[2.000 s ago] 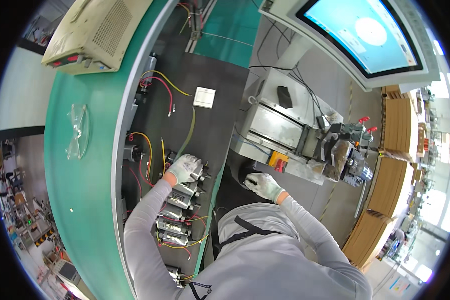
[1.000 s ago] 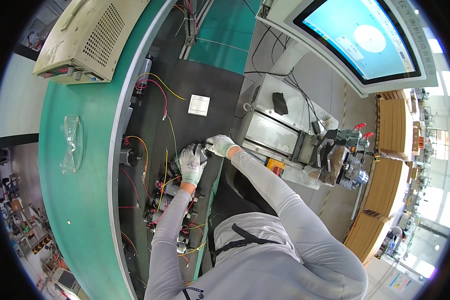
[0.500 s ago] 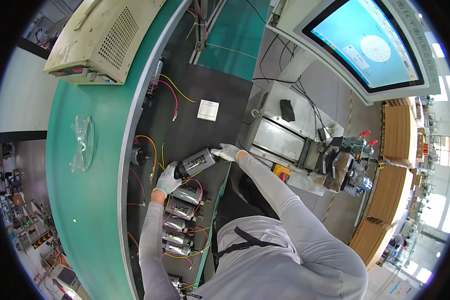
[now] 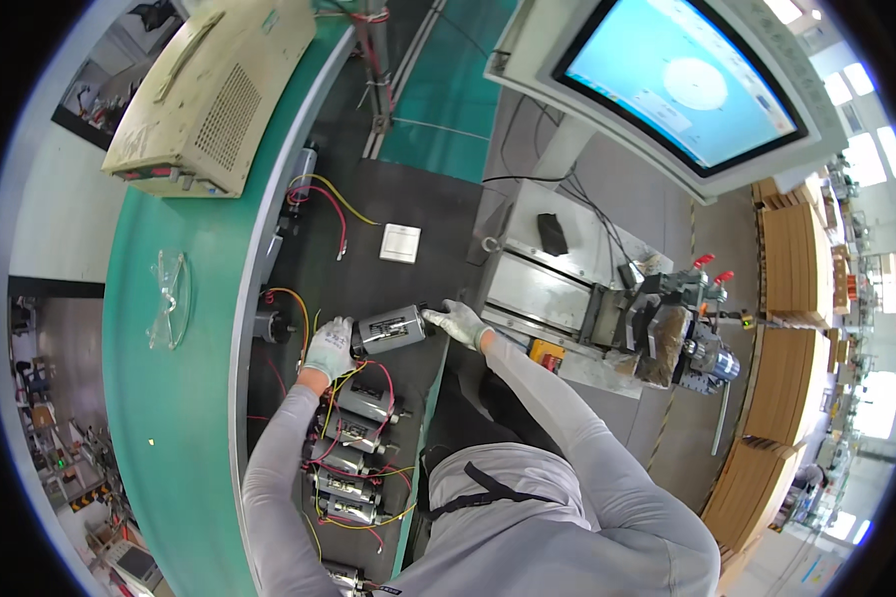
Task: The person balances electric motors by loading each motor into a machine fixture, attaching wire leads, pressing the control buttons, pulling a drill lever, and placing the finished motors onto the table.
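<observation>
A silver cylindrical electric motor (image 4: 390,330) with a dark label lies across the dark bench top between my hands. My left hand (image 4: 330,348), in a pale work glove, is closed around its left end, where wires come out. My right hand (image 4: 459,323), gloved too, pinches the shaft end at the right. Just below, several similar motors (image 4: 356,434) lie in a row with red and yellow wires looped over them. My left fingertips are partly hidden by the motor's end.
A white square switch-like plate (image 4: 399,243) lies beyond the motor. Left, past a metal rail, a green bench holds safety glasses (image 4: 172,300) and a beige power unit (image 4: 214,109). A machine with clamps (image 4: 682,318) and a monitor (image 4: 682,85) stand right. Cardboard stacks (image 4: 791,269) stand farther right.
The motor has turned from tilted to nearly level. My left hand has shifted slightly left and up along with its end; my right hand stays at the shaft end. The whole view has shifted a little.
</observation>
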Available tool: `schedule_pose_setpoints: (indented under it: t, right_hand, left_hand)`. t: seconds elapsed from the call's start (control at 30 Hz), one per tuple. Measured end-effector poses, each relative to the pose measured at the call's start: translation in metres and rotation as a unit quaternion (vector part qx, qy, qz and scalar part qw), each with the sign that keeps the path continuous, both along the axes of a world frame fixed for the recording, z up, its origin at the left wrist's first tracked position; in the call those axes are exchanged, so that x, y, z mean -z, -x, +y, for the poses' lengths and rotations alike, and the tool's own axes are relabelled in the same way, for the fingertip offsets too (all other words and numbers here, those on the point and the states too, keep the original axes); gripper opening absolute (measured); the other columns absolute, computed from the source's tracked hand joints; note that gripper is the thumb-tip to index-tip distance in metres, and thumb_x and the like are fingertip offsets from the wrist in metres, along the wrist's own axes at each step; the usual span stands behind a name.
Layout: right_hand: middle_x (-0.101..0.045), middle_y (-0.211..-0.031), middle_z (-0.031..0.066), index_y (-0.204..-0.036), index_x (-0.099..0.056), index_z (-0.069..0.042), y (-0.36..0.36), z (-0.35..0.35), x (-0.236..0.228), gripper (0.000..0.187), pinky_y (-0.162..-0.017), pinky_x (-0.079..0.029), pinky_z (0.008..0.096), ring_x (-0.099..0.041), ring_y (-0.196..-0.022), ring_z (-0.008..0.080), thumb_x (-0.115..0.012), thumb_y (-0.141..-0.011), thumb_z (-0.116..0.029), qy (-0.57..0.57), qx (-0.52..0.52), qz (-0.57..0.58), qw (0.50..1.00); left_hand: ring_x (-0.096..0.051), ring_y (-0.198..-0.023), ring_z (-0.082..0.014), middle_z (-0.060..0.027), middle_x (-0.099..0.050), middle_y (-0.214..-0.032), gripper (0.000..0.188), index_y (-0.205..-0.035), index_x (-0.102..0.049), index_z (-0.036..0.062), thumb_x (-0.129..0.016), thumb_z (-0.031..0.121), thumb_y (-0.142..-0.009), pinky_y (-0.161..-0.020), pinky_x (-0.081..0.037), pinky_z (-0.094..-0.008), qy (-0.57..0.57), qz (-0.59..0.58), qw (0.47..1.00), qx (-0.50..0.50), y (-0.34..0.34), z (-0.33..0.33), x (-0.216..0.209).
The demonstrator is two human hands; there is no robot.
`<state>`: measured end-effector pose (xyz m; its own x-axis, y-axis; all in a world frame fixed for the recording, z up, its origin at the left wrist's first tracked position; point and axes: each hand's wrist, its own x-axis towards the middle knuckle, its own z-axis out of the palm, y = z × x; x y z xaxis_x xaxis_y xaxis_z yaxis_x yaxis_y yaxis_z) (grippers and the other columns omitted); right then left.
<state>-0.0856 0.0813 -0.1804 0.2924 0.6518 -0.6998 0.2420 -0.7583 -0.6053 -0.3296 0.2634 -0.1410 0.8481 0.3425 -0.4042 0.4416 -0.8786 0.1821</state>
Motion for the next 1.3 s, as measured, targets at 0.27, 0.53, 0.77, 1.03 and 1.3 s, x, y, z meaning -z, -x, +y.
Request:
schedule_pose_setpoints:
  t: [0.27, 0.53, 0.77, 1.03, 1.3]
  right_hand:
    - [-0.066, -0.104, 0.021, -0.106, -0.061, 0.001, -0.044, -0.133, -0.117, 0.066, -0.088, -0.046, 0.0413, -0.06, -0.104, 0.0341, -0.058, -0.081, -0.06, -0.15, 0.223, -0.072, 0.96]
    - [-0.064, -0.106, 0.0223, -0.111, -0.061, -0.002, -0.119, -0.32, -0.18, 0.063, -0.086, -0.048, 0.0406, -0.062, -0.1, 0.0357, -0.06, -0.082, -0.058, -0.123, 0.35, -0.173, 0.912]
    - [-0.061, -0.11, 0.0264, -0.115, -0.057, 0.003, -0.182, -0.435, -0.151, 0.066, -0.09, -0.044, 0.0404, -0.057, -0.108, 0.0383, -0.058, -0.084, -0.056, -0.114, 0.384, -0.222, 0.889]
    - [-0.056, -0.115, 0.0241, -0.122, -0.052, -0.001, -0.225, -0.433, -0.145, 0.038, -0.092, -0.044, 0.0428, -0.056, -0.104, 0.0418, -0.042, -0.095, -0.026, -0.146, 0.211, -0.556, 0.79]
    - [-0.055, -0.122, 0.0192, -0.127, -0.048, -0.002, -0.316, -0.334, -0.283, 0.051, -0.091, -0.045, 0.0416, -0.056, -0.109, 0.0356, -0.039, -0.095, -0.041, -0.108, 0.217, -0.374, 0.895]
  left_hand:
    - [-0.055, -0.108, -0.0301, -0.0158, -0.056, -0.11, 0.078, -0.119, -0.048, 0.0013, -0.084, 0.028, -0.056, -0.095, -0.043, -0.0391, -0.024, -0.109, 0.982, 0.151, -0.123, -0.058, -0.126]
    - [-0.056, -0.109, -0.033, -0.0202, -0.056, -0.116, 0.079, -0.123, -0.047, -0.0017, -0.08, 0.031, -0.059, -0.094, -0.044, -0.0395, 0.048, -0.213, 0.932, 0.289, -0.273, -0.2, -0.119]
    - [-0.047, -0.123, -0.0325, -0.0208, -0.051, -0.129, 0.079, -0.132, -0.043, -0.0008, -0.075, 0.034, -0.069, -0.104, -0.037, -0.0388, 0.037, -0.146, 0.934, 0.324, -0.364, -0.307, -0.114]
    - [-0.054, -0.112, -0.03, -0.0174, -0.058, -0.117, 0.072, -0.124, -0.05, -0.0005, -0.076, 0.033, -0.065, -0.099, -0.041, -0.0373, 0.096, -0.22, 0.933, 0.268, -0.376, -0.313, -0.116]
    - [-0.056, -0.109, -0.0367, -0.0231, -0.057, -0.119, 0.051, -0.12, -0.055, -0.0039, -0.066, 0.028, -0.081, -0.096, -0.043, -0.0418, 0.126, -0.374, 0.916, 0.066, -0.324, -0.243, -0.109]
